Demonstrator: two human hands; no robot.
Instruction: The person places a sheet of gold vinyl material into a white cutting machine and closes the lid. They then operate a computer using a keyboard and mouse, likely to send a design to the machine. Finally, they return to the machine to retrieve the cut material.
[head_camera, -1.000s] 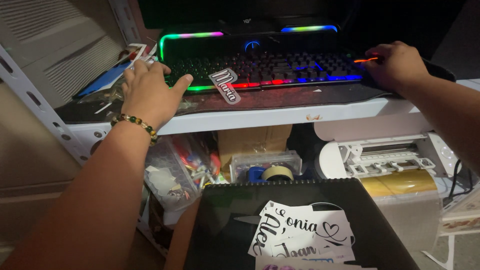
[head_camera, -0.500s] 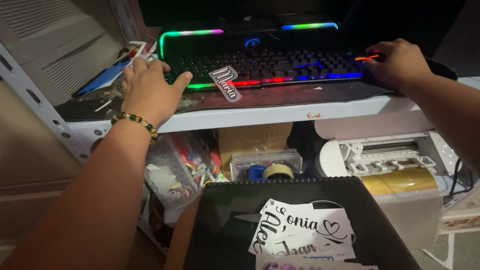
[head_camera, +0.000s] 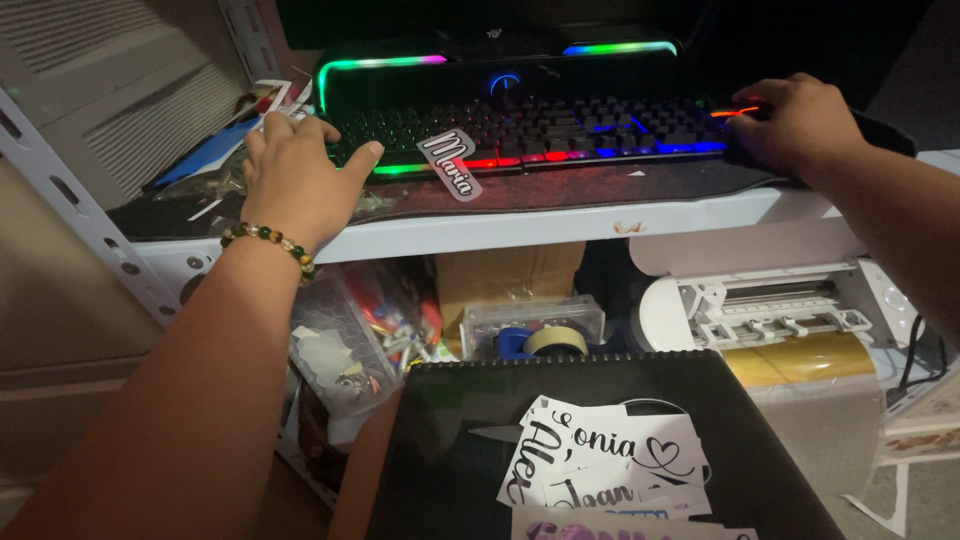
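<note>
Both bare forearms reach forward toward the keyboard (head_camera: 530, 125). The left hand (head_camera: 295, 175) lies palm down at the keyboard's left end, fingers loosely spread, thumb stretched rightward along its front edge, its grip closed on nothing. A beaded bracelet (head_camera: 270, 240) circles the left wrist. The right hand (head_camera: 795, 120) arches over the keyboard's right end, fingers curled downward.

bare forearms, no sleeves; beaded bracelet (head_camera: 268, 240) of green and amber on left wrist
</note>
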